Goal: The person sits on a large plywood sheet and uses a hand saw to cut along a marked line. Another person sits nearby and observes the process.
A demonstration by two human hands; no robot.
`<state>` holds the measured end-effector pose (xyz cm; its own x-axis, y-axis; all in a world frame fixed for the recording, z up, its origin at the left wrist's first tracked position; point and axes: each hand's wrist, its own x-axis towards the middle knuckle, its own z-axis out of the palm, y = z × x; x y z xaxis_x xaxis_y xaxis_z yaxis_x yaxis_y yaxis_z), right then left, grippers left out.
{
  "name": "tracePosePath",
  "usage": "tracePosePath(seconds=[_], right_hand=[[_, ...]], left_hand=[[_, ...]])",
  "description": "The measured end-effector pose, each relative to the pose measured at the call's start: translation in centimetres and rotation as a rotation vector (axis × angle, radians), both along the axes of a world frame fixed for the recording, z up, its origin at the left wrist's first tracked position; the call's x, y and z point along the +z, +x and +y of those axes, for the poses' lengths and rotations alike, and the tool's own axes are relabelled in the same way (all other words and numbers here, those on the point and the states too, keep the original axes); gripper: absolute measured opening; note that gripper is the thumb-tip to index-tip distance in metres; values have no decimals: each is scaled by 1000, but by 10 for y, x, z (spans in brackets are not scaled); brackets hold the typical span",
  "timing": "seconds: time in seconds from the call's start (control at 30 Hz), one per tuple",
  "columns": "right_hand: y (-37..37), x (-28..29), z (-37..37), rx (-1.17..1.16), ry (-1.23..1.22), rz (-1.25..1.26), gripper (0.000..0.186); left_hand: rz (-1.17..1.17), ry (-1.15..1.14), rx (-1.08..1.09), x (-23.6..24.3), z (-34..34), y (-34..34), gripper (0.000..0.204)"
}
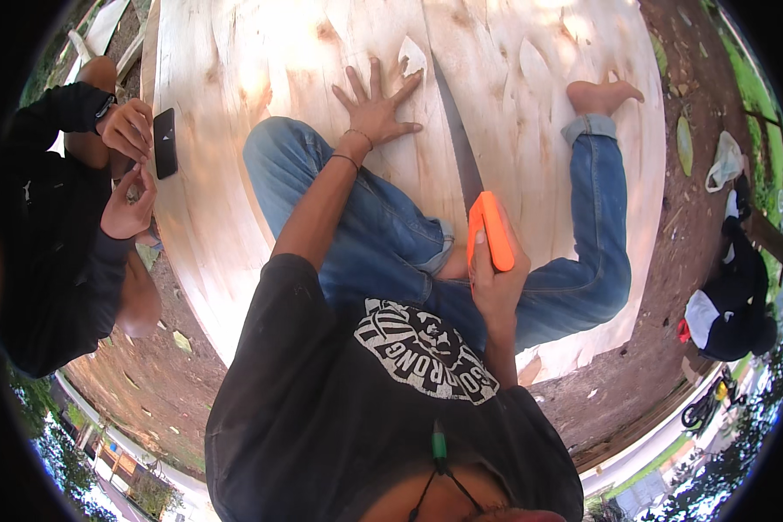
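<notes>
Wooden sheet [548, 174]: The landmark here. Pale and broad, it lay beneath a seated person in a dark shirt [322, 418], its flat face probably serving as seat and working surface at once.
Handsaw [464, 139]: It was on the wooden sheet, just right of its middle, with the grey blade pointing toward the sheet's far edge. Whether its teeth sat in a cut could not be told.
Orange handle [494, 235]: It stood nearest the person's body over the sheet's near half, a position that likely kept the arm bent and strong.
Right hand [498, 287]: Its fingers were wrapped around the handle, above the sheet's near half. The thumb lay along the side, perhaps to steer the blade.
Left hand [376, 117]: It held nothing. Palm down, fingers spread, it pressed on the sheet's far half, left of its middle, apart from the blade; the spread probably propped the body and steadied the wood.
Right foot [602, 97]: Bare, it rested near the sheet's right edge, perhaps as a brace.
Phone [165, 143]: Dark and flat, it lay on the sheet's left edge, beside 1 co-worker's 2 hands [129, 204], perhaps to be within reach.
</notes>
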<state>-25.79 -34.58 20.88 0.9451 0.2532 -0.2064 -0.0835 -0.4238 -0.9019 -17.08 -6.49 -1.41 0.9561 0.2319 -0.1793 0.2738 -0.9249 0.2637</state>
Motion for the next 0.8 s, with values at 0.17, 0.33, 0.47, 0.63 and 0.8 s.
tracePosePath(seconds=[0.17,0.33,0.47,0.63,0.8], right_hand=[[-5,7,4,35,-19,-65,45],[-6,8,-5,11,-4,-41,44],[6,3,-9,40,-76,5,44],[-5,6,-12,30,-19,-83,46],[1,-1,-11,9,-56,85,48]], left_hand=[[-14,26,2,-2,-4,-3,107],[15,-6,6,0,-4,-4,108],[-13,0,3,-2,-1,-2,108],[-15,-54,13,2,-5,-5,103],[2,-64,20,4,-3,-5,106]])
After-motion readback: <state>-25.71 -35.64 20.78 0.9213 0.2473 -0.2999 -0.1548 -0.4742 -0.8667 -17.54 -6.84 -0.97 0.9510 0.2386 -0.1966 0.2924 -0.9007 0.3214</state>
